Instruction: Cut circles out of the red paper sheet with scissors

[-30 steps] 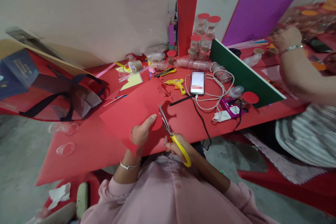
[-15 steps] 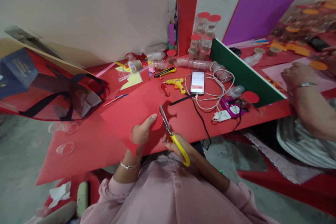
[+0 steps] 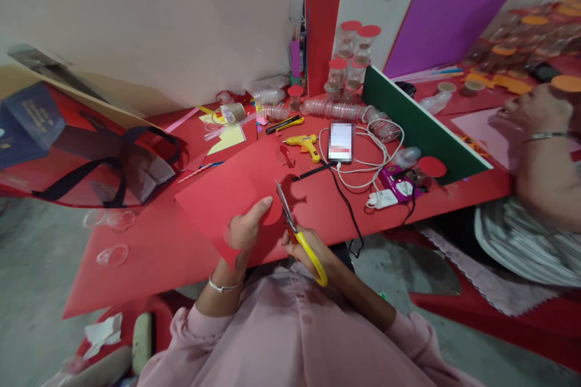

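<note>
My left hand (image 3: 245, 228) grips a large red paper sheet (image 3: 227, 190) by its near edge, thumb on top beside a rounded cut shape. My right hand (image 3: 305, 248) is closed in the yellow handles of a pair of scissors (image 3: 295, 231). The blades point away from me and sit in the paper at the edge of the rounded shape. Both hands are over the near edge of the red table (image 3: 149, 248).
A yellow glue gun (image 3: 305, 145), a phone (image 3: 341, 141) with white cables, a yellow knife, plastic cups and red-lidded jars (image 3: 351, 54) lie further back. A green board (image 3: 422, 127) and a purple sheet (image 3: 454, 15) stand at the right, where another person's arm (image 3: 540, 151) reaches. A dark-strapped bag (image 3: 104, 163) lies left.
My hands and the scissors have hardly moved. The other person's hand at the right has come down from the cups and now rests nearer to them.
</note>
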Available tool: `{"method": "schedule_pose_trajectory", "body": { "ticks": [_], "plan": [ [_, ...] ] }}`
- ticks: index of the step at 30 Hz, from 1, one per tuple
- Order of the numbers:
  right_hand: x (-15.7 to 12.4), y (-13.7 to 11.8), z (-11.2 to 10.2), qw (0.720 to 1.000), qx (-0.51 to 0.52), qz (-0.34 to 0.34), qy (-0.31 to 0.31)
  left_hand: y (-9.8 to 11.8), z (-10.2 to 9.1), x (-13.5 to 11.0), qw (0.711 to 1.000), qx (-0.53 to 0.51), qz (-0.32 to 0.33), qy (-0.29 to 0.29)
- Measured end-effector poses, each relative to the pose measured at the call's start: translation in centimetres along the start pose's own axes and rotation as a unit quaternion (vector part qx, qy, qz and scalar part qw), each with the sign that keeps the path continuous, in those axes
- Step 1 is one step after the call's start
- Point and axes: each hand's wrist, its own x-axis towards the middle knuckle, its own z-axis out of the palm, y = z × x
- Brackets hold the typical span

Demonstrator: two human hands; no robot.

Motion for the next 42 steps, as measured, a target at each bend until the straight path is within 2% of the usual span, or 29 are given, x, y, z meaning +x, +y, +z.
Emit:
{"method": "schedule_pose_trajectory", "body": {
  "ticks": [6, 13, 21, 25, 31, 38, 42],
  "plan": [
    [0.5, 0.6, 0.4, 0.998, -0.032, 0.047, 0.017, 0.1, 0.0, 0.1, 1.0, 0.01, 0.003, 0.013],
    [0.1, -0.8, 0.0, 0.998, -0.018, 0.059, 0.008, 0.0, -0.3, 0.4, 1.0, 0.022, 0.016, 0.013],
    [-0.1, -1.9, -0.6, 0.997, -0.015, 0.075, -0.006, -0.1, -1.6, 0.9, 0.996, 0.086, 0.011, -0.004],
    [-0.3, -1.0, -0.5, 0.998, 0.002, 0.065, -0.013, 0.1, -1.3, 0.8, 0.996, 0.082, -0.011, 0.013],
    [-0.2, 0.7, 0.0, 0.997, 0.029, 0.068, -0.013, 0.5, -1.4, 0.8, 0.995, 0.087, -0.042, -0.034],
    [-1.5, -2.7, -1.0, 0.997, 0.033, 0.06, -0.027, 0.6, -1.6, 1.0, 0.988, 0.123, -0.087, -0.018],
    [-3.4, -4.6, -0.7, 0.996, 0.054, 0.058, 0.044, -0.1, -2.1, 1.3, 0.986, 0.136, -0.094, -0.014]
  ]
}}
